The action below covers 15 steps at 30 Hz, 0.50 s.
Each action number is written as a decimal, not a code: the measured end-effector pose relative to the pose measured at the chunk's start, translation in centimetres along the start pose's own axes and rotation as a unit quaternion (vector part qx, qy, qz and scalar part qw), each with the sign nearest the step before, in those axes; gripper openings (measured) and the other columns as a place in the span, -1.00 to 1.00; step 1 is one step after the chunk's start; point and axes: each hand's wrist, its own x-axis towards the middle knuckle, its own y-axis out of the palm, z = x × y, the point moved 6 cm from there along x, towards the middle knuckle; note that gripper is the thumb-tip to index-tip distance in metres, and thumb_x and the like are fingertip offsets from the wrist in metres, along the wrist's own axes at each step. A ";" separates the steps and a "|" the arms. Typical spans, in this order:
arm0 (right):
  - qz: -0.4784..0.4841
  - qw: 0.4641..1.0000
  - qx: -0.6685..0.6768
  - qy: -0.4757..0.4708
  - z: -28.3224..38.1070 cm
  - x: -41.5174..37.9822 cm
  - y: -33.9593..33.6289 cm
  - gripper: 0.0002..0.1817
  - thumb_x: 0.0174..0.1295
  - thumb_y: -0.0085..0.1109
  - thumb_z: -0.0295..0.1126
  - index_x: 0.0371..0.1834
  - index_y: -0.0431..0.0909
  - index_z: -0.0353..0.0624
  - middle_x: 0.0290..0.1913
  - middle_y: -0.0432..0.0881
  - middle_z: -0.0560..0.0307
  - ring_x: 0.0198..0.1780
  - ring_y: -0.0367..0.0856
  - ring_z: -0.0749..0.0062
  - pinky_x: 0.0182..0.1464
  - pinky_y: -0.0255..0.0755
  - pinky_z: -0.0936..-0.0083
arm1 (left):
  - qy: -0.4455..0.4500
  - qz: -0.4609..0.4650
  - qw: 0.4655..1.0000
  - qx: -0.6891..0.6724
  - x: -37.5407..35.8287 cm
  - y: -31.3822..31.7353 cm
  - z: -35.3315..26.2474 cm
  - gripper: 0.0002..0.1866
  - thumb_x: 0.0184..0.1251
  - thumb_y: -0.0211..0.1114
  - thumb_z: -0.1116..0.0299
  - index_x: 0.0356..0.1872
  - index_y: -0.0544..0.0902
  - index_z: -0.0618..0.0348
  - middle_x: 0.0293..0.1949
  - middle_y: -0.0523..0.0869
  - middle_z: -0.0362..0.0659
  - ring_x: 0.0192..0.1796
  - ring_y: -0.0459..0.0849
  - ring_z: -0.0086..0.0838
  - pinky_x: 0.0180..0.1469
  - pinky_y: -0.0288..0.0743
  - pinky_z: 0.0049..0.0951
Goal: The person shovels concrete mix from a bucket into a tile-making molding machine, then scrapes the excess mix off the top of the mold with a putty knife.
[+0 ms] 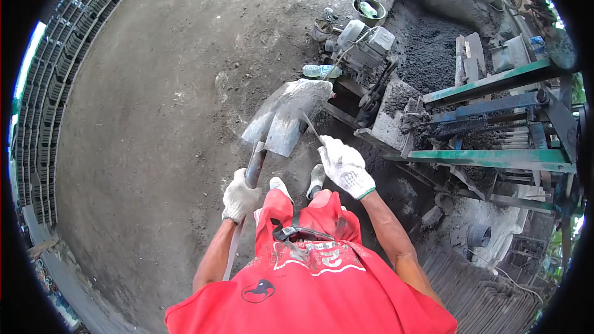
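Observation:
A shovel with a worn, pale metal blade (286, 114) is held up in front of my legs, its blade pointing away from me. My left hand (241, 196), in a white knitted glove, is wrapped round the shovel's shaft just below the blade socket. In my right hand (345, 165), also gloved in white, is a thin metal scraper (310, 125), its tip close to the blade's right side. Whether the tip touches the blade I cannot tell. The lower shaft runs down past my left forearm.
At the right stands a machine with green beams (495, 159) and an electric motor (362, 43). A plastic bottle (318, 71) lies beside the motor, with a bucket (369, 10) beyond. Dark wet mix (436, 49) is heaped behind. Stacked racks (46, 99) line the far left.

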 end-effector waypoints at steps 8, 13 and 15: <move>-0.038 0.995 0.002 -0.089 1.1 0.8 -0.9 -0.82 0.40 0.21 -0.22 -0.12 0.60 -0.06 -0.42 0.61 0.03 -0.46 0.68 0.10 -0.45 0.56 0.20 | -0.055 0.123 0.985 -0.109 1.0 0.4 1.4 -0.49 0.01 0.47 0.21 0.01 0.58 0.18 -0.23 0.78 0.05 -0.16 0.80 -0.11 -0.06 0.65 -0.13; -0.074 0.990 -0.109 0.055 -7.8 3.4 2.4 -0.82 0.45 0.18 -0.17 -0.22 0.56 0.00 -0.49 0.60 0.09 -0.58 0.64 0.13 -0.51 0.55 0.21 | -0.068 0.154 0.966 -0.195 -0.3 0.2 1.8 -0.47 -0.03 0.52 0.17 -0.05 0.58 0.23 -0.30 0.72 -0.04 -0.27 0.75 -0.27 -0.16 0.63 -0.24; -0.119 0.989 -0.089 0.012 -4.4 3.2 -1.2 -0.86 0.43 0.21 -0.22 -0.25 0.56 0.01 -0.49 0.59 0.10 -0.55 0.66 0.14 -0.49 0.56 0.22 | -0.064 0.118 0.975 -0.178 -0.1 1.0 1.9 -0.45 -0.02 0.53 0.15 -0.04 0.59 0.22 -0.26 0.75 0.02 -0.23 0.78 -0.20 -0.13 0.63 -0.19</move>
